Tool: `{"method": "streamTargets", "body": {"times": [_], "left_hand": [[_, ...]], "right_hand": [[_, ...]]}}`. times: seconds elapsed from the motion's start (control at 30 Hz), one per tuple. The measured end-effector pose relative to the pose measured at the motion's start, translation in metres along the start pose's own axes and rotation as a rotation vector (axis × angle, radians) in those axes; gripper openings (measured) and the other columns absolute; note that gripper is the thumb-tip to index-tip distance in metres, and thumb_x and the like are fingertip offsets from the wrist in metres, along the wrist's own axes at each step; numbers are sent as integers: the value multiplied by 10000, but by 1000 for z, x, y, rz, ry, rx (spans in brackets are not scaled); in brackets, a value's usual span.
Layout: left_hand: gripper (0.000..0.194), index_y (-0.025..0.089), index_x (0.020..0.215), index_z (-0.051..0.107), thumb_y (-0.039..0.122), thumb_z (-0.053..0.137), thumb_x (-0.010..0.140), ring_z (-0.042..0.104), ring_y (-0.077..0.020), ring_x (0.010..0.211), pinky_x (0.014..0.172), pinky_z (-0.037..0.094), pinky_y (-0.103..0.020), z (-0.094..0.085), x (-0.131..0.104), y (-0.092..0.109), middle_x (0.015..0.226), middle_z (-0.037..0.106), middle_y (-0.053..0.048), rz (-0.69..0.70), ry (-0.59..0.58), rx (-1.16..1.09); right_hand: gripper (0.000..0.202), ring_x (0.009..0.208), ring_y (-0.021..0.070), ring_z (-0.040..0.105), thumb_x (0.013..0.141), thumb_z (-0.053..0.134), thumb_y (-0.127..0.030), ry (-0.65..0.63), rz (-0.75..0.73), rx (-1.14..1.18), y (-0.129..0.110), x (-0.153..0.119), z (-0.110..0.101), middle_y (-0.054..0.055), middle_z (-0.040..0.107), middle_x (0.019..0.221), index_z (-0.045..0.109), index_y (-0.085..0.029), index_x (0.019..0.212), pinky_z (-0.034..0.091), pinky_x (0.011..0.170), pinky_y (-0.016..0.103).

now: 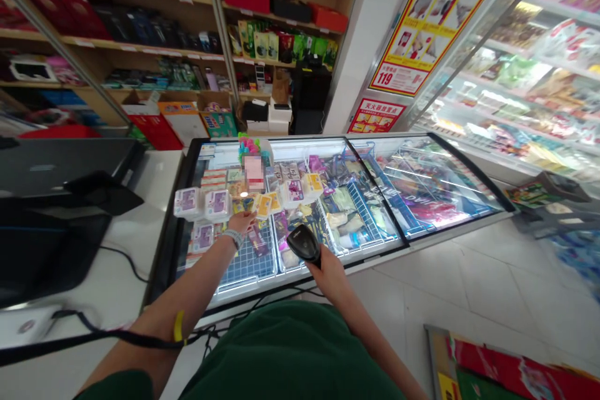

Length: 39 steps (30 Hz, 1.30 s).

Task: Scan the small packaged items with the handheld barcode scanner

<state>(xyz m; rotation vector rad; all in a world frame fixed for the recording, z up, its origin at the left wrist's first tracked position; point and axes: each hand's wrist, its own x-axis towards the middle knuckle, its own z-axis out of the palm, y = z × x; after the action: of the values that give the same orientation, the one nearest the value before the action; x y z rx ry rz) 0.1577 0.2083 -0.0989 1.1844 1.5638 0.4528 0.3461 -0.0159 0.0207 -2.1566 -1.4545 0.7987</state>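
Note:
My right hand [329,272] is wrapped round the handle of a black barcode scanner [304,242], held over the near edge of the chest freezer [375,256]. My left hand [242,223] reaches over the freezer's glass top, its fingers closed at the near edge of a yellow-and-white pack [266,205]. Left of that hand stand clear packs with purple labels [217,204]. Further right sit a purple-labelled pack [293,191] and a yellow-labelled pack [313,185].
A colourful item [248,146] stands at the freezer's back edge. On the left is a white counter [162,200] with a black machine [60,169]. Stocked shelves [154,50] line the back, and a lit display fridge [529,81] stands right. A black cable [112,340] crosses my left forearm.

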Motion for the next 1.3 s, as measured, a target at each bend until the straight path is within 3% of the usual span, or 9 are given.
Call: {"method": "streamTargets", "body": {"times": [0.3,0.57,0.9,1.3], "left_hand": [[285,140,1090,592,341,572,888,630,-152,856,742,542,-341,-60,-47,-43,1028,636,-49,15,-13,-116],[235,131,1005,609,329,586,881,626,-129,779,704,534,-311,-95,-73,-65,916,646,-21,53,74,-188],[226,130,982,611,330,586,880,620,-125,763,692,530,-302,-105,-81,-85,900,642,-16,28,105,-253],[331,153,1156,567,358,557,895,622,-174,934,792,536,-378,-113,-69,-124,1121,614,-73,-224,241,-319]], "right_hand": [[221,939,231,600,809,599,-191,-90,-192,-15,-25,16,17,97,637,1003,530,-168,1017,414,787,297],[192,919,228,595,820,598,-204,-208,-313,-108,-49,26,33,93,629,979,520,-174,993,403,767,292],[220,973,228,589,830,577,-171,-260,-320,-120,-59,27,40,104,620,1021,504,-166,1038,410,794,298],[200,909,225,590,832,578,-221,-214,-318,-85,-43,28,40,88,619,980,509,-171,1012,398,755,293]]}}
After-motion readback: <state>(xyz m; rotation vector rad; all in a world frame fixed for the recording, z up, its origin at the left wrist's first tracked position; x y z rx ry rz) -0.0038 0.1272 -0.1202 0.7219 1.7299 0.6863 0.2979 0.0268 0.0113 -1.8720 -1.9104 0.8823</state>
